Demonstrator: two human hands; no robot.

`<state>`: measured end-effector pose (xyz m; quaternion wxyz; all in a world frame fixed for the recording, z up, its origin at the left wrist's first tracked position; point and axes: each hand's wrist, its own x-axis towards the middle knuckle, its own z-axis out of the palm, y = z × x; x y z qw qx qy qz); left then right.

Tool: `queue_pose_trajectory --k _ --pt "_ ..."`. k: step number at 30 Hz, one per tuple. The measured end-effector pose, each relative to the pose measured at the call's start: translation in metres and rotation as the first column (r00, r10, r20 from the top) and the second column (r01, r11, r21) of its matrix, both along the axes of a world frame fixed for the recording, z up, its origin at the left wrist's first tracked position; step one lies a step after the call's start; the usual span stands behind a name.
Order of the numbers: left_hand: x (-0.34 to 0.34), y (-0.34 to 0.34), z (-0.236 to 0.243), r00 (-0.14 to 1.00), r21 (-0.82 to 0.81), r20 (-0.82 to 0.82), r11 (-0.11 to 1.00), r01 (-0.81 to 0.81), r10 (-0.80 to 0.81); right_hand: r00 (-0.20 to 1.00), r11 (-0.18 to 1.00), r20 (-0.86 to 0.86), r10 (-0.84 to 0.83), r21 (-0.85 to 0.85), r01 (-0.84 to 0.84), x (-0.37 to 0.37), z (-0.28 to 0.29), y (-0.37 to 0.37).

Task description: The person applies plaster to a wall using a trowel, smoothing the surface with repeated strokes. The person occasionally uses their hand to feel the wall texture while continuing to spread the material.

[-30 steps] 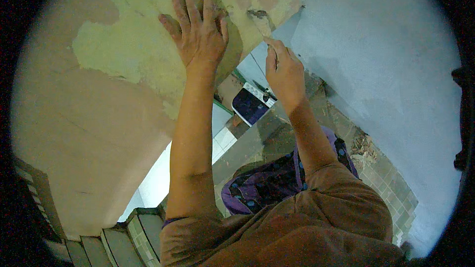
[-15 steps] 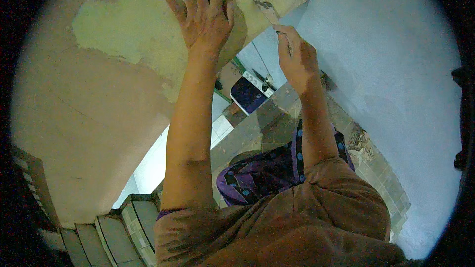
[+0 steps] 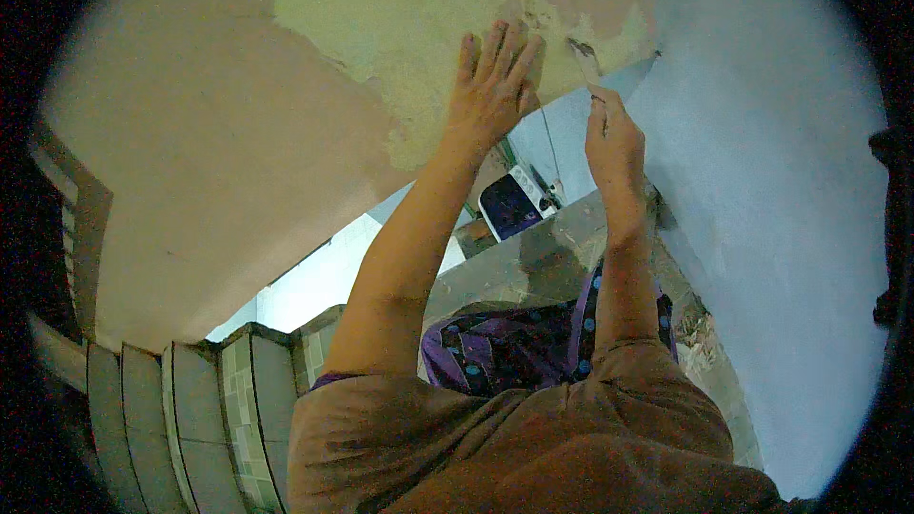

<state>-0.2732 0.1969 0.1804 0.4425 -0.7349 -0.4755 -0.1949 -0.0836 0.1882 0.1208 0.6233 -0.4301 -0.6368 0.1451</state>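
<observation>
My left hand [image 3: 490, 86] lies with its fingers spread against the beige wall, at the lower edge of a pale yellow-green patch [image 3: 381, 14] where the surface coat is gone. To its right, my right hand [image 3: 616, 140] is closed around a putty knife [image 3: 586, 62] with a pale, smeared body and a dark tip. That tip meets the patch a little left of the wall's corner. Ragged bits of coating show between the two hands. My fingers hide most of the knife's handle.
A pale blue wall [image 3: 771, 190] rises close on my right. Stairs [image 3: 195, 409] descend at the lower left. Below the wall's slanted lower edge stands a white appliance with a dark top [image 3: 511, 207]. Debris [image 3: 700, 338] lies on the tiled floor by the blue wall.
The view has swung, so the wall patch and both hands appear farther right and lower. My left hand remains spread on the wall, and my right hand still grips the putty knife.
</observation>
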Motion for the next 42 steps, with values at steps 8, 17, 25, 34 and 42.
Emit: queue_pose_trajectory --k 8,17,25,34,42 --pt "-0.013 -0.040 -0.047 0.996 -0.076 0.051 0.994 -0.074 0.078 0.999 0.999 0.030 0.022 0.048 -0.023 0.014 -0.002 -0.002" --pt "-0.050 -0.086 -0.059 0.980 -0.122 0.093 0.979 -0.163 0.174 1.000 0.979 0.004 -0.009 0.203 0.008 0.031 -0.008 0.001" --pt "-0.015 -0.077 -0.082 0.964 0.013 0.146 0.974 -0.227 0.222 0.972 0.999 -0.234 0.034 -0.003 -0.036 0.079 -0.049 0.012" --pt "-0.010 -0.095 -0.098 0.941 -0.019 0.224 0.966 -0.258 0.255 0.988 0.954 -0.112 0.104 0.292 -0.068 0.061 -0.052 0.002" --pt "-0.043 -0.082 -0.053 0.909 0.285 0.272 0.876 -0.390 0.316 0.900 0.930 -0.234 0.367 0.087 -0.356 0.023 -0.058 -0.021"
